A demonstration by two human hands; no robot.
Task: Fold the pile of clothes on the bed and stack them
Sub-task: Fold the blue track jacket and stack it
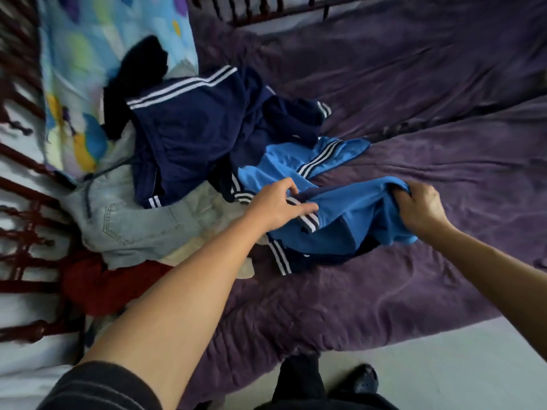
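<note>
On bed [384, 291], left hand [278, 204] fingers pinch blue garment [355, 214]; right hand [420, 207] grips it, fingertips buried.

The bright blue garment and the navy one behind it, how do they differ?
The bright blue garment is gripped by the left hand and right hand; the navy garment lies untouched on the pile. The bright blue garment carries dark stripes, the navy garment white ones. Both are crumpled and striped.
</note>
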